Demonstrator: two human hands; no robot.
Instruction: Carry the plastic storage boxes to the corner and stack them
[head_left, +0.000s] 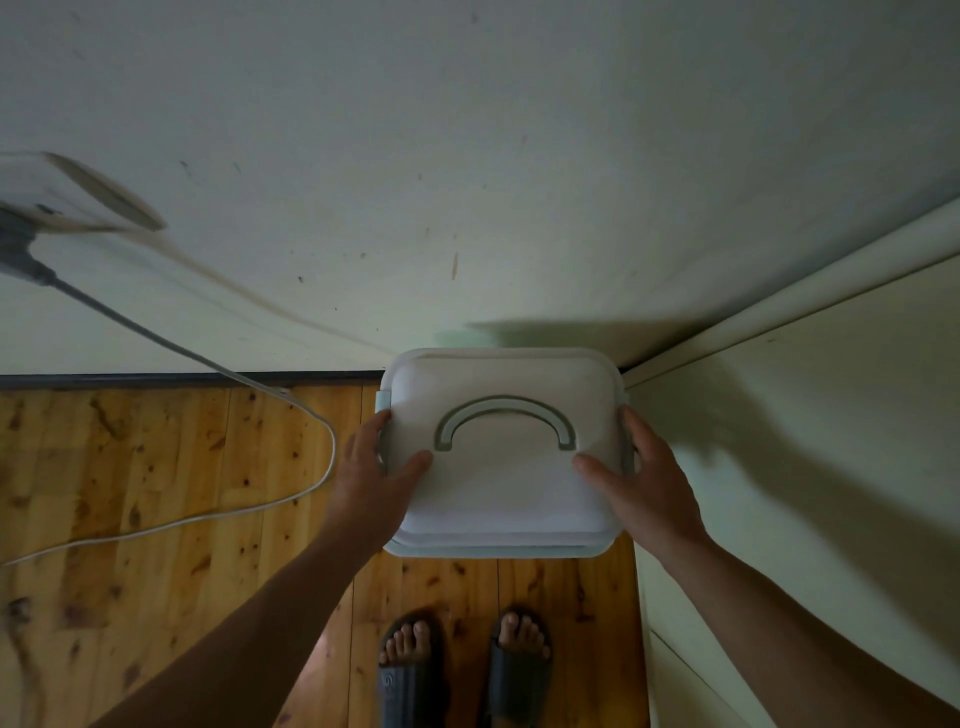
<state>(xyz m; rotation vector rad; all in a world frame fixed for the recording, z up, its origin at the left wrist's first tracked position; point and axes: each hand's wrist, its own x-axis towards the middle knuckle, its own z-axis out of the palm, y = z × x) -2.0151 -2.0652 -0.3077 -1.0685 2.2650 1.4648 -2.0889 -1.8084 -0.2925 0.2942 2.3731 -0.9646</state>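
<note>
A white plastic storage box (501, 483) with a grey arched handle folded flat on its lid sits in the corner where two pale walls meet. My left hand (371, 478) grips its left side, thumb on the lid and fingers round the side latch. My right hand (641, 480) grips the right side the same way. Whether another box lies beneath it is hidden from this top-down view.
A wall socket (62, 200) with a dark plug sits at the far left; its cable (291, 499) loops over the wooden floor (156, 519) left of the box. My feet in dark sandals (465, 670) stand just behind the box. A pale wall (805, 493) closes the right side.
</note>
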